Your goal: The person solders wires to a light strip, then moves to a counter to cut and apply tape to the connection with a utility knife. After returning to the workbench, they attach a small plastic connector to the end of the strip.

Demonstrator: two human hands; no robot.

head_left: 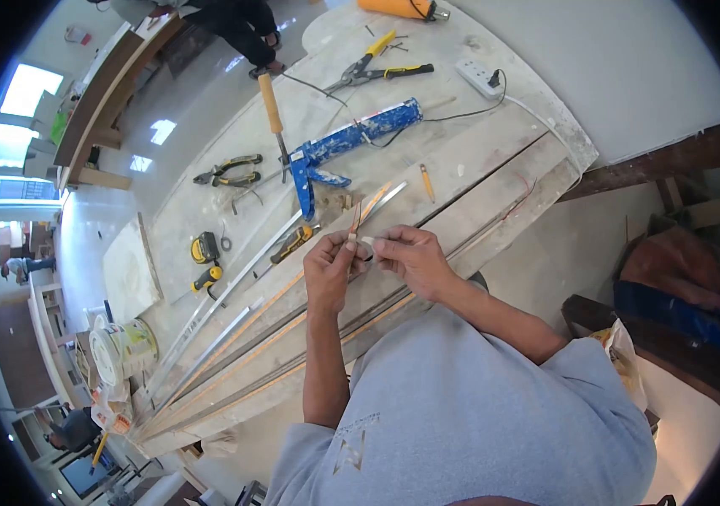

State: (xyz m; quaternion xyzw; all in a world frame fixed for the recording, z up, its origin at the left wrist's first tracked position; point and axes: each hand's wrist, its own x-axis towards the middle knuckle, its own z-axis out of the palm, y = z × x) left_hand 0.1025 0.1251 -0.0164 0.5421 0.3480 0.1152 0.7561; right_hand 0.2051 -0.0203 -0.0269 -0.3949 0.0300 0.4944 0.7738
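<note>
My left hand is closed in a pinch on the end of a thin strip with fine reddish wires sticking up from it. My right hand is close beside it, thumb and fingers pressed together. Between the two hands sits a small dark, roundish piece, partly hidden by the fingertips; what my right fingers pinch is too small to name. Just beyond the hands lie a blue caulking gun, a yellow-and-black screwdriver, and a pencil.
Long metal strips run along the worktable. On it are tin snips, pliers, a hammer, a tape measure, a power strip and an orange tool. A bucket is at left; other people stand farther off.
</note>
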